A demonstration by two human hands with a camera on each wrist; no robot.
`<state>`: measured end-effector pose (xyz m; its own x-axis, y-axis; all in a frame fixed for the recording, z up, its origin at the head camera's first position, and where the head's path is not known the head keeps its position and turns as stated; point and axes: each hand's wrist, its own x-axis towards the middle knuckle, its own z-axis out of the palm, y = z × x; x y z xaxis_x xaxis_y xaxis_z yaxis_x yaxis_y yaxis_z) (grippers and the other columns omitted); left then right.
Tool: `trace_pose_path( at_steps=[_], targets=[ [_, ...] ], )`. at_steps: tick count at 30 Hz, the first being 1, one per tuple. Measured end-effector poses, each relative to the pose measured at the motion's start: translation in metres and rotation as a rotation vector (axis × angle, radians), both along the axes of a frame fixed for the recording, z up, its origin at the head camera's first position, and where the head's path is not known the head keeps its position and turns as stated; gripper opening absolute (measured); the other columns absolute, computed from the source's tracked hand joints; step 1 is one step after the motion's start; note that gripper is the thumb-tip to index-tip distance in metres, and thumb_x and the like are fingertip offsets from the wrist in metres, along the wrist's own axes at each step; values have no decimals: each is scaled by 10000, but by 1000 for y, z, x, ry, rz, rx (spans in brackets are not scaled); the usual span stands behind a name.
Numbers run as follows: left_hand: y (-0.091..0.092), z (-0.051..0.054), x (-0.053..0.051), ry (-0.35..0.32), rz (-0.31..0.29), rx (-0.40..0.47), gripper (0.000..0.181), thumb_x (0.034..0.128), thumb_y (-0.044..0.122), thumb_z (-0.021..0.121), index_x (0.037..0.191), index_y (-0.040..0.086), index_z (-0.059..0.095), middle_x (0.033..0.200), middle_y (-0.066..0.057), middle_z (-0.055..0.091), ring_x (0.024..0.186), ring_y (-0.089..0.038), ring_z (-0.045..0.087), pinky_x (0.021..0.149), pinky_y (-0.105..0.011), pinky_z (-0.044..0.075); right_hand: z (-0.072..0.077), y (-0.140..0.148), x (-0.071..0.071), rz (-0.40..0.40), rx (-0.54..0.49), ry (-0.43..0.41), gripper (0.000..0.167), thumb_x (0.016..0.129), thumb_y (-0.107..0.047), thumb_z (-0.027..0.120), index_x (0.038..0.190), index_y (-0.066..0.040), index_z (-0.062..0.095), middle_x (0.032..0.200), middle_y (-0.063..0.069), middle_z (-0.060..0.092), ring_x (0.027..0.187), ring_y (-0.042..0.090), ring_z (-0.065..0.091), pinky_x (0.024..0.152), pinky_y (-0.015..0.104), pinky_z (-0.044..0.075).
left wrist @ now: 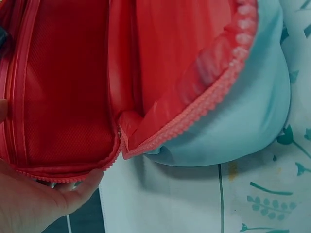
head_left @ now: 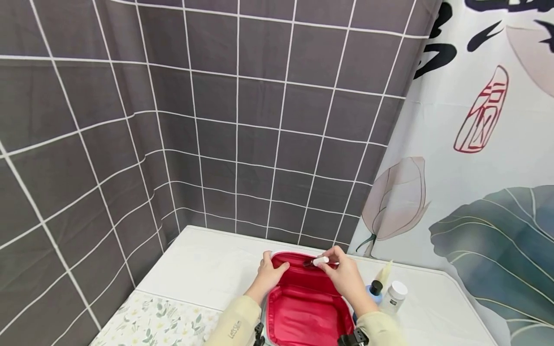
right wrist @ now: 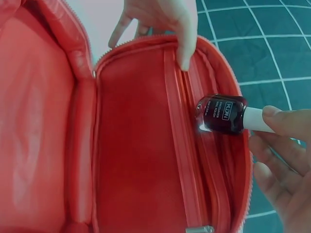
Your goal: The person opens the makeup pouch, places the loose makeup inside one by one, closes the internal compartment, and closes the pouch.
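A cosmetic bag (head_left: 309, 315) with red lining and a light blue outer side (left wrist: 243, 121) lies unzipped, its lid raised at the back. My left hand (head_left: 269, 275) grips the lid's edge at the left, thumb on the inner side and fingers behind. Between the fingertips of my right hand (head_left: 345, 276) is the white cap of a dark nail polish bottle (right wrist: 226, 115). The bottle points at the lid's inner zip pocket (right wrist: 187, 136), whose slit looks unzipped, with the zip pull (right wrist: 200, 229) at one end. Whether the bottle touches the lining I cannot tell.
Right of the bag stand a white-capped bottle (head_left: 395, 297), a blue bottle with a black cap (head_left: 374, 290) and a pale yellowish pointed tube (head_left: 384, 273). A floral cloth (head_left: 160, 319) covers the table's front left. A grey checked curtain (head_left: 255, 144) hangs behind.
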<state>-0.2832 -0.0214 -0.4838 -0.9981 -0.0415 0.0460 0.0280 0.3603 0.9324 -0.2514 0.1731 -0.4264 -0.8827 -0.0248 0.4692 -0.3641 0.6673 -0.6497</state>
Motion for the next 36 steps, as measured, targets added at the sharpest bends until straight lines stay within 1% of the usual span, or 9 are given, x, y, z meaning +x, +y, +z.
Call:
trace_pose_path(
  at_steps=[4,10,15,19,23,28,32,36],
  targets=[
    [1,2,1,-6,0,-5,622,828,264,634,1278,-6,301,1217,-274,417,1129,-445,402,909,-578,356,-3,-8,-3,7,27,-5,281,722,-55,771,868,-143,547,863,29,693,804,168,644,691,305,506],
    [6,2,2,-17,25,-31,612,803,245,634,1256,-11,310,1189,-256,434,1111,-427,414,903,-560,362,-8,-21,-6,39,55,12,273,731,-81,770,863,-161,544,859,8,695,770,141,645,676,299,504],
    [7,1,0,-7,24,-39,593,789,237,620,1242,-12,330,1168,-250,449,1095,-428,424,896,-558,365,-11,-29,-7,27,118,34,271,738,-125,772,870,-181,542,834,-22,689,773,137,639,668,319,487],
    [4,0,-3,26,11,-20,438,854,216,554,1201,-1,397,1132,-228,489,1079,-414,459,896,-544,375,-12,-33,-9,25,140,35,263,745,-107,764,877,-158,542,826,2,687,755,155,633,642,325,477],
    [0,-3,-7,82,-21,14,272,923,155,458,1153,11,466,1103,-209,545,1064,-387,509,896,-530,386,-11,-38,-10,40,126,16,259,755,-98,751,893,-146,538,849,28,688,770,171,636,657,340,486],
    [-5,-5,-8,120,-44,22,227,953,142,418,1138,55,518,1110,-157,588,1060,-342,536,903,-514,394,-11,-47,-14,64,99,0,254,766,-67,735,901,-132,529,839,35,687,754,164,635,651,327,484],
    [-7,-5,-7,132,-31,5,232,950,145,439,1145,72,541,1104,-141,604,1056,-343,546,894,-520,401,-14,-55,-18,69,100,7,253,770,-49,725,910,-114,525,826,35,688,738,154,640,636,312,481],
    [-9,-5,-8,138,-7,-16,237,944,149,451,1146,81,554,1099,-144,613,1050,-348,555,883,-518,411,-15,-62,-21,74,107,-25,223,793,-45,701,928,-103,532,822,22,678,741,157,639,653,326,486]
  ],
)
